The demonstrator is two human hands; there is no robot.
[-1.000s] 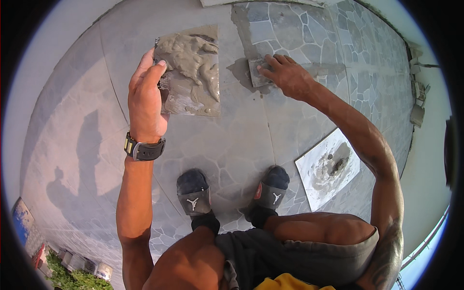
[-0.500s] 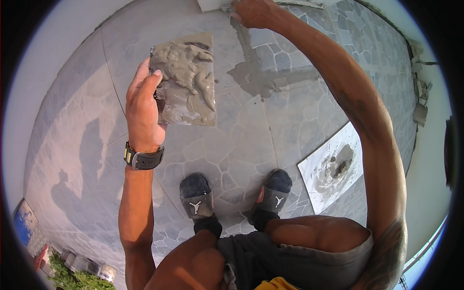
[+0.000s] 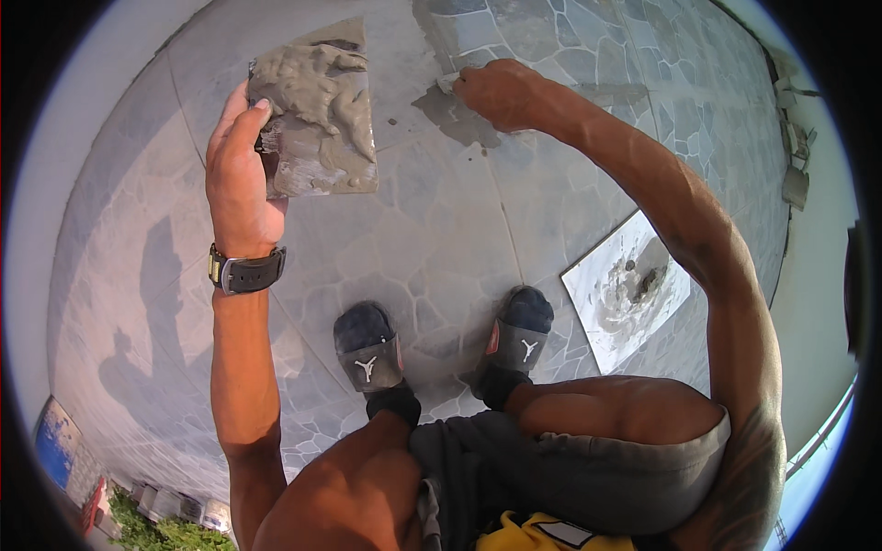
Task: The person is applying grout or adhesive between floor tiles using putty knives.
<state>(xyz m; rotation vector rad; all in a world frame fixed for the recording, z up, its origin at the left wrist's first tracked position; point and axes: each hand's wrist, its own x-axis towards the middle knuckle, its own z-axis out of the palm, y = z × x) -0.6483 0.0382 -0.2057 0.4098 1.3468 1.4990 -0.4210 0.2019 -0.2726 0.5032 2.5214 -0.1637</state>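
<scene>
My left hand [image 3: 241, 174], with a watch on its wrist, grips the left edge of a flat rectangular board [image 3: 317, 179], thumb on top. Wet grey mortar [image 3: 312, 87] lies heaped over most of the board's face. At the far middle, my right hand [image 3: 503, 95] is closed on a small flat tool [image 3: 449, 83], of which only a pale end shows; its full shape is hidden under the fingers. That tool sits against a smeared patch of grey mortar [image 3: 455, 119] on the stone-patterned floor tiles [image 3: 432, 239], where the joints meet.
A white tile [image 3: 602, 317] with a splotch of mortar lies on the floor at right, under my right arm. My feet in black slides [image 3: 370, 363] stand near the middle. Rubble pieces [image 3: 796, 187] line the right wall. A white wall [image 3: 101, 83] bounds the left.
My right hand has come nearer from the far edge, down to the mortar patch at the joint. My left hand with the board has shifted left and farther away.
</scene>
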